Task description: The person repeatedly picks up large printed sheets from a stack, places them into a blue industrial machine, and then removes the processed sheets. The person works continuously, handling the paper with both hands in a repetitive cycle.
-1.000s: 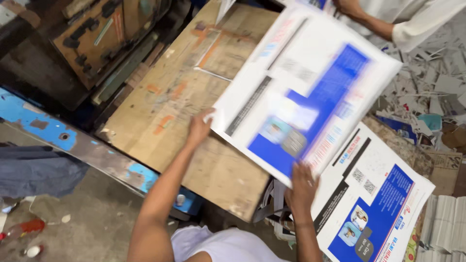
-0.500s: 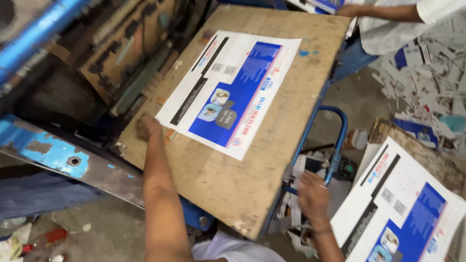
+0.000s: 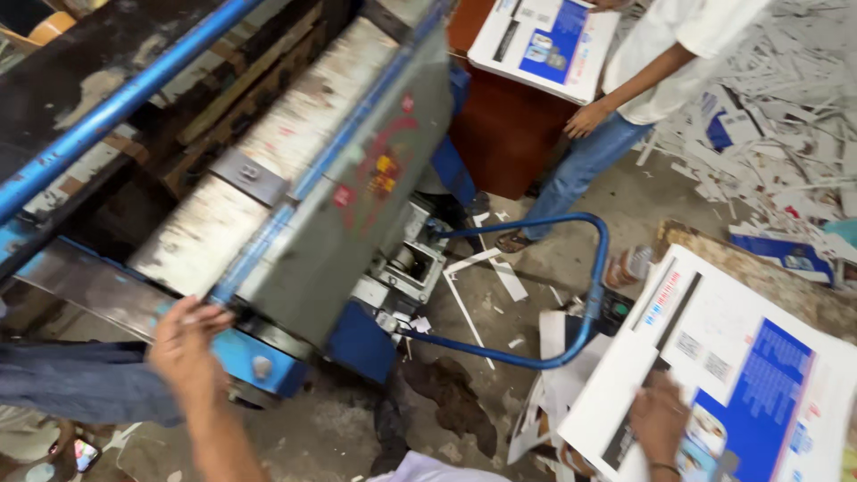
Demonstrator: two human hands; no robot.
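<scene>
The left hand point(image 3: 186, 344) is open, fingers spread against the near edge of the press platen point(image 3: 312, 178), which is tilted up on the left. The right hand point(image 3: 659, 418) rests flat, fingers closed together, on the top printed cardboard sheet point(image 3: 741, 357) of the stack at near right. A blue tubular handle point(image 3: 571, 295) loops between them. Far right, another person point(image 3: 643, 80) stands beside a second stack of sheets point(image 3: 544, 40).

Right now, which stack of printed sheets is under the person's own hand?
The stack at lower right: the right hand rests on it. The other stack lies far off, beside a co-worker.
</scene>
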